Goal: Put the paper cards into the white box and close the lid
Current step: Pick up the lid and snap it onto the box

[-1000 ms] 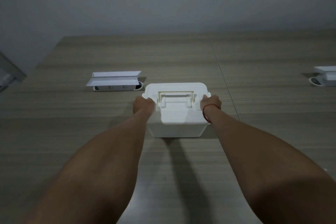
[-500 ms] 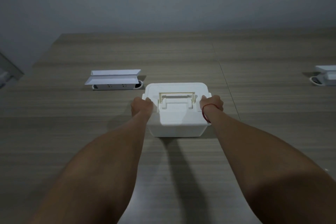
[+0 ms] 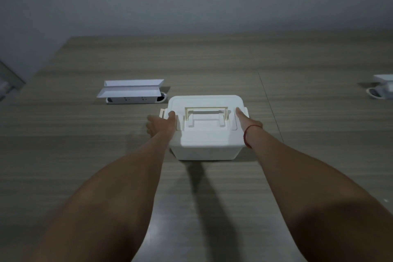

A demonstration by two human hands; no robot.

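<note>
white box [image 3: 205, 134] near power strip [image 3: 133, 93]

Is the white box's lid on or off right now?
On. The lid covers the white box, its handle lying flat; whether the side latches are fastened, cannot tell.

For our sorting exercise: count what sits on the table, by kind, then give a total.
White box with lid: 1
Socket units with raised flaps: 2
Hands, left hand and right hand: 2
Total: 5
</note>
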